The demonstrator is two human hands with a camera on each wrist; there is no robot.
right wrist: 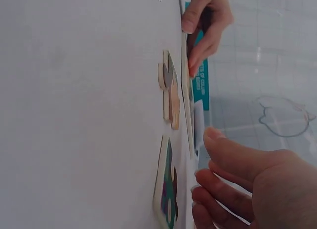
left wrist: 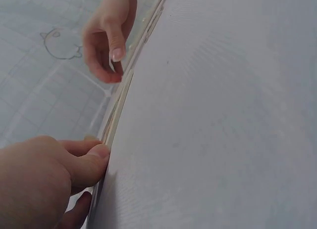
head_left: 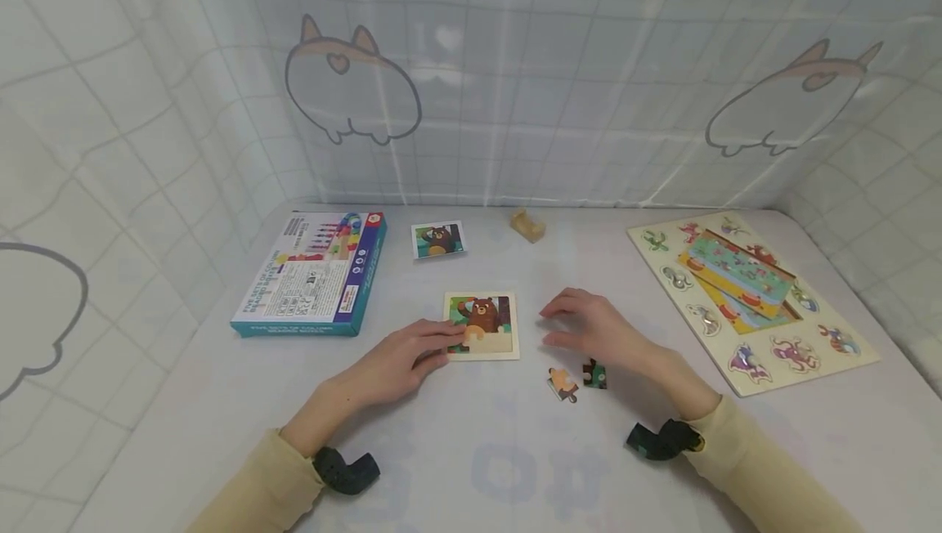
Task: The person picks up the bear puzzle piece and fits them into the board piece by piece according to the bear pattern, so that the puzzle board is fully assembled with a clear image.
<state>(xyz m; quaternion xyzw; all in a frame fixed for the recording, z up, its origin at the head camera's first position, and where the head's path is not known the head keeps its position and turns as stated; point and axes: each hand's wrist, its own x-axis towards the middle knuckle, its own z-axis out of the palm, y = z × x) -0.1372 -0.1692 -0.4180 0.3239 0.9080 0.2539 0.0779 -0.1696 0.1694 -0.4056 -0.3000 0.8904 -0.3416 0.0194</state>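
Observation:
A square wooden bear puzzle (head_left: 481, 323) lies in the middle of the table, with bare wood showing at its lower right. My left hand (head_left: 397, 360) holds its left side, fingers over the picture and thumb at the near corner. My right hand (head_left: 599, 329) is just right of the puzzle, with fingers loosely bent, apart and holding nothing. Below the right hand lie two loose puzzle pieces: an orange-and-brown piece (head_left: 562, 383) and a dark green piece (head_left: 594, 373). In the right wrist view, the green piece (right wrist: 167, 184) lies flat near the right fingertips.
A small bear picture card (head_left: 438, 239) lies behind the puzzle, beside a small wooden block (head_left: 527, 226). On the left lies a flat toy box (head_left: 312, 274). At right is a sea-animal peg board (head_left: 710, 312) with colourful cards (head_left: 739, 275) on it. A curtain closes the back.

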